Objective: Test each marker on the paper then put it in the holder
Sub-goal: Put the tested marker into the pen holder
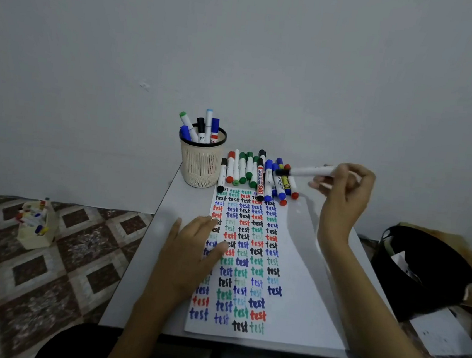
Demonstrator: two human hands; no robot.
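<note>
One holder [200, 166], five markers [202, 130] inside, one paper [300, 273].

The paper [300, 273] is smooth, matt white sheet; the table [145, 256] top is smooth grey with a faint sheen. The holder [199, 166] is beige plastic with a slotted, mesh-like wall; the markers [249, 170] and the black-capped marker [308, 172] have smooth, lightly glossy plastic barrels; the wall [242, 48] is matt.

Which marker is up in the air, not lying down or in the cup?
The white marker with the black end, pinched in the right hand. All the others lie in the row by the paper or stand in the holder.
</note>
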